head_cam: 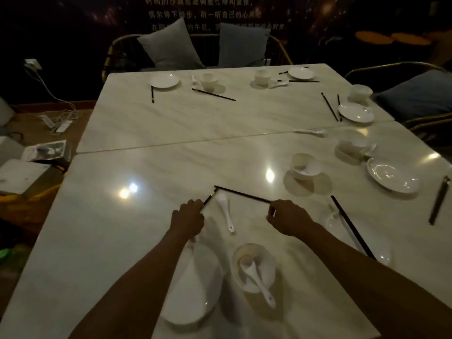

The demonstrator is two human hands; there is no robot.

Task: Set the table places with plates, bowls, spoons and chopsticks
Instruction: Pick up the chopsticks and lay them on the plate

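I count six white plates on the table, three at the near half and three at the far half. I see six bowls, six white spoons, though one is only a blur, and about nine dark chopsticks. Two cushions stand at the far side.

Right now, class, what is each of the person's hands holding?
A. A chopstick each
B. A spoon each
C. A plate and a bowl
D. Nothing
A: the left hand grips one chopstick and the right hand grips the other chopstick; their far tips meet above the spoon lying between the hands.
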